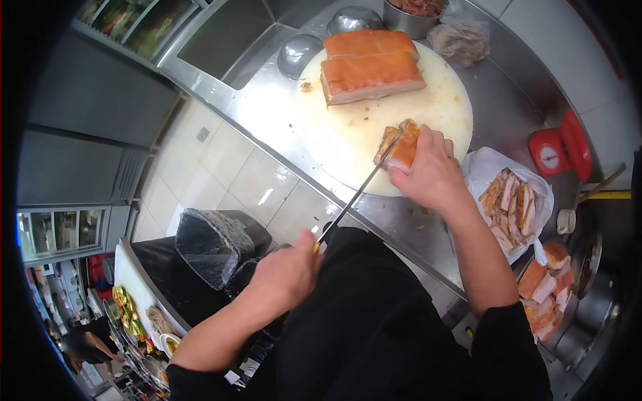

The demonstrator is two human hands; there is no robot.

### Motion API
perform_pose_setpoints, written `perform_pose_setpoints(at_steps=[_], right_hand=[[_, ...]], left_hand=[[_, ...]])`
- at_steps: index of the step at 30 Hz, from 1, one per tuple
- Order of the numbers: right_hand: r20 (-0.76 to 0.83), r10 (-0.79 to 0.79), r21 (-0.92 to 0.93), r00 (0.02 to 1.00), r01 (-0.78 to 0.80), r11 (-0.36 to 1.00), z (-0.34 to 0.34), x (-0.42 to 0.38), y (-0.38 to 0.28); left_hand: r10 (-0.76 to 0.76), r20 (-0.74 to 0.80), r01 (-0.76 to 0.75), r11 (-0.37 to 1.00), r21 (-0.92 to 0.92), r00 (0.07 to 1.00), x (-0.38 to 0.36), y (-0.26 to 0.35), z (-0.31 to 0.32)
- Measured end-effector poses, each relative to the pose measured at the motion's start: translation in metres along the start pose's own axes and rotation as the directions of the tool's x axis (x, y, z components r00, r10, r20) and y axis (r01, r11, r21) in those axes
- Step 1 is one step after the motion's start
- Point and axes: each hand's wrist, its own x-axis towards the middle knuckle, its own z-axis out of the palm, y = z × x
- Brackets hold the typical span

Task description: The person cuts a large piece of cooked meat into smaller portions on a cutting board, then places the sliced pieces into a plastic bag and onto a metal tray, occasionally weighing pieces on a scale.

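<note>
The right hand (287, 273) grips a long thin-bladed knife (361, 188); the left hand (431, 170), fingers curled, presses an orange-skinned roast pork piece (403, 144) onto the round white cutting board (348, 134).

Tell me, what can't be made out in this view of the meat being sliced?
Head view only:
- The knife handle: hidden inside the left hand.
- The meat piece: its near side is covered by the right hand.
- The metal bowl: cut off by the top edge.
- The red scale dial: too small to read.
</note>
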Motion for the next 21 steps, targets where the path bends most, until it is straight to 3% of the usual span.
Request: perform_pose_setpoints(at_steps=[5, 8, 12, 16, 18, 21], right_hand=[[0.024, -0.043, -0.008, 0.999, 0.043, 0.999, -0.001, 0.001, 0.002], [0.016, -0.048, -0.016, 0.999, 0.048, 0.999, -0.001, 0.003, 0.006], [-0.009, -0.081, -0.044, 0.997, 0.081, 0.996, 0.002, -0.002, 0.003], [0.039, -0.088, -0.051, 0.995, 0.09, 0.995, -0.006, -0.003, 0.003], [0.084, -0.114, -0.017, 0.99, 0.116, 0.993, -0.013, 0.001, 0.013], [0.057, -0.322, -0.098, 0.945, 0.326, 0.94, -0.018, 0.012, 0.032]], left_hand=[[-0.075, 0.088, 0.069, 0.995, 0.072, 0.993, -0.039, -0.015, -0.012], [-0.05, 0.053, 0.046, 0.996, 0.077, 0.997, -0.032, -0.012, -0.016], [0.04, -0.024, -0.04, 0.999, 0.006, 0.999, 0.011, 0.006, -0.007], [0.071, -0.119, -0.049, 0.983, 0.177, 0.99, 0.032, -0.015, -0.02], [0.185, -0.307, -0.095, 0.954, 0.286, 0.934, 0.041, -0.036, -0.022], [0.21, -0.316, -0.171, 0.974, 0.146, 0.925, 0.024, -0.051, -0.029]])
